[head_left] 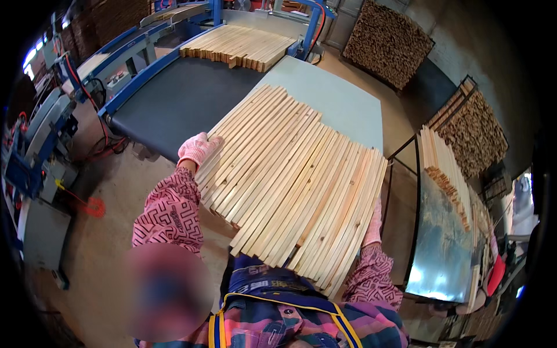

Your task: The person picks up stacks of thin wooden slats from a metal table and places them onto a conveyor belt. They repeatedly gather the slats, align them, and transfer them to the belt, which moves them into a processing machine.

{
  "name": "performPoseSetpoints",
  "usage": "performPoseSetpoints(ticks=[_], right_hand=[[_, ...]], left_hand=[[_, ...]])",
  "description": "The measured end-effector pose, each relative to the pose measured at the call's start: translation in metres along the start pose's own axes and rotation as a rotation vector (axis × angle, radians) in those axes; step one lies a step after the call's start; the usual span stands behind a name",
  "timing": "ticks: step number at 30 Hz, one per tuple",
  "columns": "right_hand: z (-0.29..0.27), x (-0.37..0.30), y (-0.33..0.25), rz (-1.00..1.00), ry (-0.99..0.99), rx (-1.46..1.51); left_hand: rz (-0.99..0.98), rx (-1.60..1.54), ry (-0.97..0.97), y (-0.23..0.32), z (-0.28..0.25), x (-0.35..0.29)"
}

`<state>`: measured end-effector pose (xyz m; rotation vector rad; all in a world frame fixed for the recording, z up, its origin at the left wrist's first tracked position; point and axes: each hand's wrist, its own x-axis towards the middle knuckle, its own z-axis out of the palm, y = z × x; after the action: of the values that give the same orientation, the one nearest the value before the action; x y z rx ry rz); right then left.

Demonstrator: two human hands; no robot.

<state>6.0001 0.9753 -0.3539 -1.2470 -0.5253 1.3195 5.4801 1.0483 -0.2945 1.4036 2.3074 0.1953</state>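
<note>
A wide row of pale wooden strips (284, 185), side by side with uneven ends, slopes up from in front of my apron (264, 278) to a light grey-green board (342, 95). My left hand (200, 149), in a pinkish knitted glove, is closed on the row's left edge, its thumb side towards the top strips. At the opposite edge my right hand (375, 223), gloved too, presses against the outermost strip; its fingers are mostly hidden behind the wood. The strips are held together between both hands, their near ends hanging over in front of me.
A dark conveyor belt (180, 98) in a blue frame lies beyond, carrying another batch of strips (238, 45). At the right stands a metal-topped table (438, 249) with more strips. Stacked wood bundles (386, 43) stand behind. Machinery (40, 151) stands at the left.
</note>
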Motion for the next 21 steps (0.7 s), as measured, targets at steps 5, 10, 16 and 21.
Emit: performPoseSetpoints(ticks=[5,10,16,21], right_hand=[[0.002,0.042,-0.009,-0.106,-0.050,-0.109],[-0.014,0.084,-0.020,-0.259,0.075,-0.908],[-0.014,0.115,-0.025,-0.060,0.291,-1.456],[0.017,0.087,-0.028,-0.121,0.509,-1.562]], left_hand=[[-0.015,-0.003,0.019,0.002,-0.002,0.000],[0.119,-0.032,-0.077,-0.024,0.003,0.011],[0.251,-0.060,-0.175,-0.031,-0.013,0.026],[0.177,-0.063,-0.236,-0.012,-0.022,0.059]])
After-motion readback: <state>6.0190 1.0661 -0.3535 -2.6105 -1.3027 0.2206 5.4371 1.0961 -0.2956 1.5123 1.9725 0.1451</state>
